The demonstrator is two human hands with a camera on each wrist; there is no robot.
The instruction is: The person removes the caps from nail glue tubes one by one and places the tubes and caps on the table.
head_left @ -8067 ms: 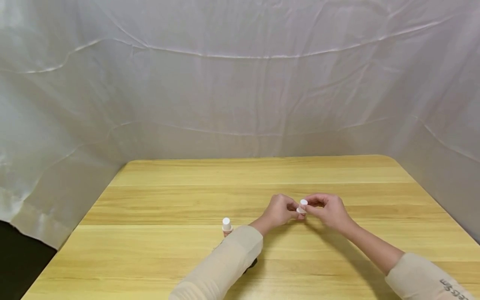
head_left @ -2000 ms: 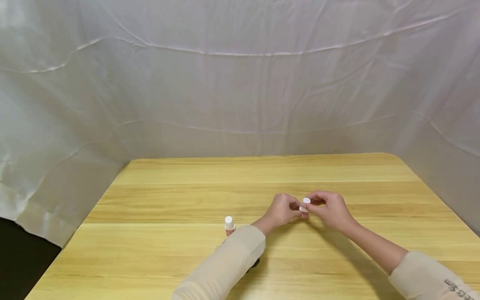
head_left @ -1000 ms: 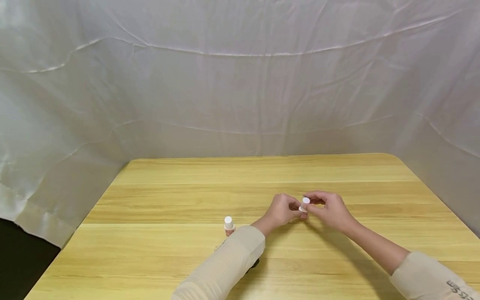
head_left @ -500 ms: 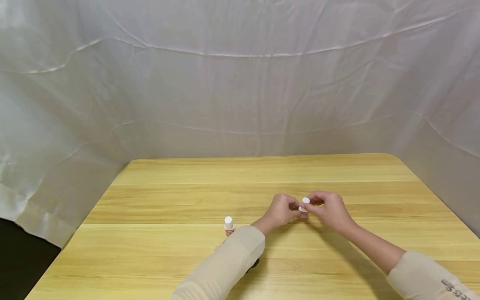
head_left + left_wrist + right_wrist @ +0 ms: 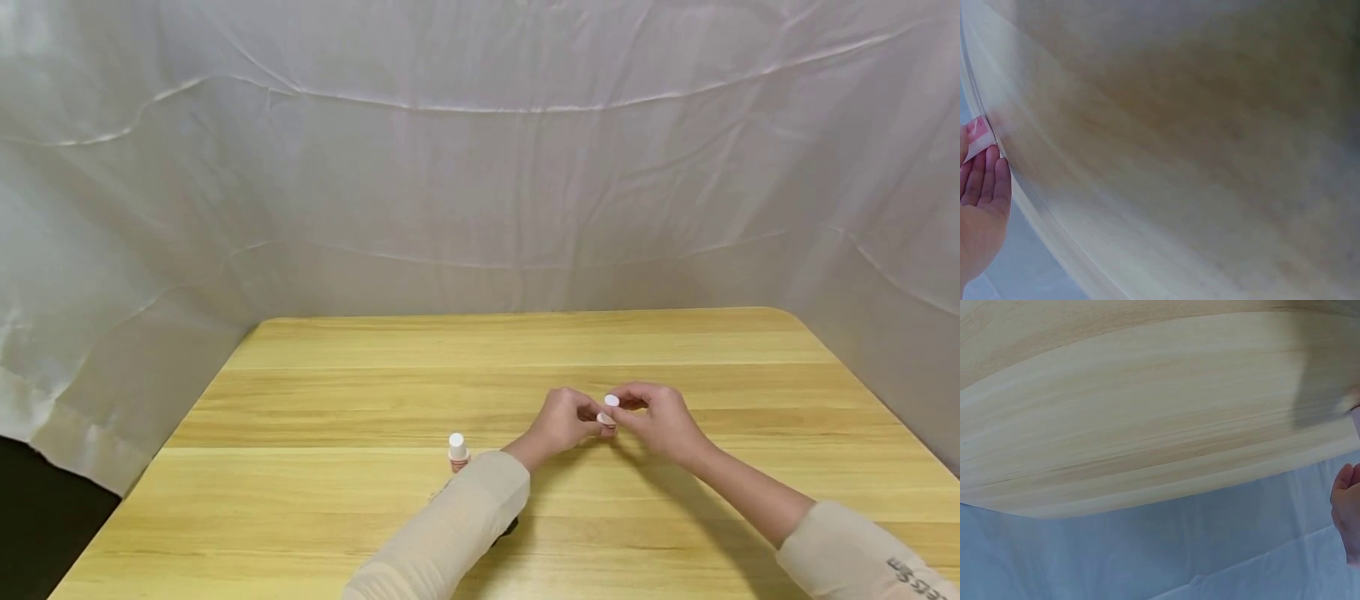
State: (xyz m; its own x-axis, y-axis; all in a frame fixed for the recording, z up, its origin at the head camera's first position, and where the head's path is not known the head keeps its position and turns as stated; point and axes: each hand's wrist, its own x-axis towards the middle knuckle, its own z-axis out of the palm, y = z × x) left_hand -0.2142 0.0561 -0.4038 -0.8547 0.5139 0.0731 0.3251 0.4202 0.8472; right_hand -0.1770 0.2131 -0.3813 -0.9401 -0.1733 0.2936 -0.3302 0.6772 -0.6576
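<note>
In the head view my left hand (image 5: 561, 419) grips a small bottle with a pink-red label and a white collar (image 5: 606, 420), low over the table right of centre. The right hand (image 5: 662, 421) pinches the white cap (image 5: 612, 401) at its top between thumb and fingers. The bottle looks upright; most of its body is hidden by the fingers. In the left wrist view the pink-and-white label (image 5: 977, 132) shows beside the left hand (image 5: 984, 209). Only part of the right hand (image 5: 1347, 506) enters the right wrist view. A second white-capped bottle (image 5: 457, 448) stands left of my left forearm.
My left sleeve (image 5: 465, 517) partly hides the second bottle and a black object (image 5: 507, 531) on the wooden table (image 5: 337, 400). Pale hanging cloth (image 5: 480, 192) surrounds the table's back and sides.
Both hands stay on the same bottle and cap. The right fingers and forearm shift slightly back and forth around the cap. The second bottle stands where it stood.
</note>
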